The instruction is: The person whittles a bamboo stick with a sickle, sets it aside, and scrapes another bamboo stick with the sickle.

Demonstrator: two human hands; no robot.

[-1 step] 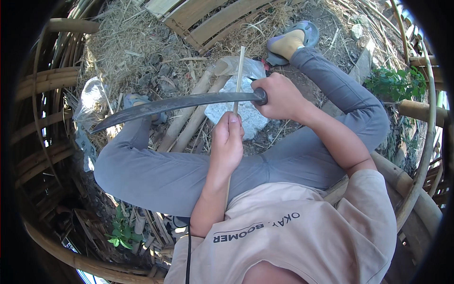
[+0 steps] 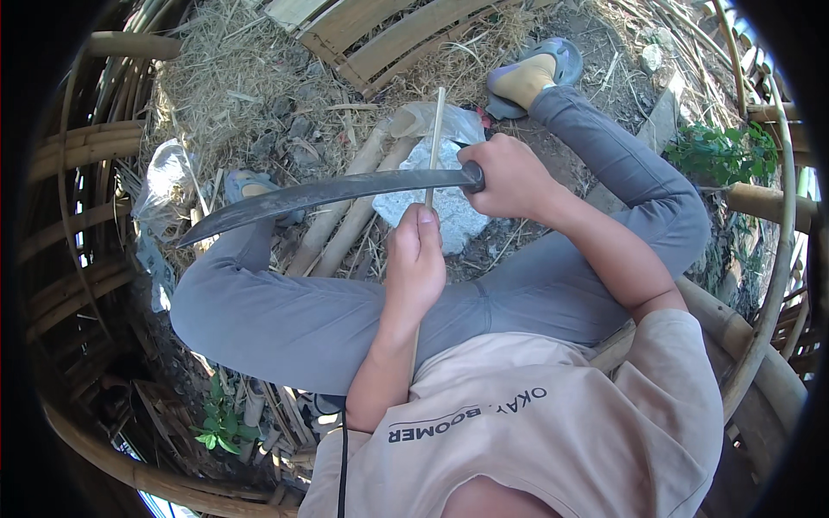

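My right hand (image 2: pixel 512 180) is closed around the handle of a machete (image 2: pixel 319 192), whose long dark curved blade reaches far to the left. The blade crosses a thin pale bamboo strip (image 2: pixel 438 121) just above my left hand (image 2: pixel 416 259). That hand is closed on the strip, thumb lying along it. The strip stands out ahead of the fist, and its lower part runs back along my forearm toward my shirt. Beneath blade and strip, a whitish rock (image 2: pixel 440 223) lies on the ground between my legs.
Two bamboo poles (image 2: pixel 344 233) lie left of the rock. Clear plastic (image 2: pixel 164 186) sits near my left foot, with dry straw (image 2: pixel 216 95) beyond. Wooden slats (image 2: pixel 363 34) stand ahead. Bamboo railings (image 2: pixel 781 207) curve around both sides, and a green plant (image 2: pixel 721 151) grows at right.
The machete's tip has shifted slightly to the right. The strip's far end sits a little lower. Both hands keep their grips.
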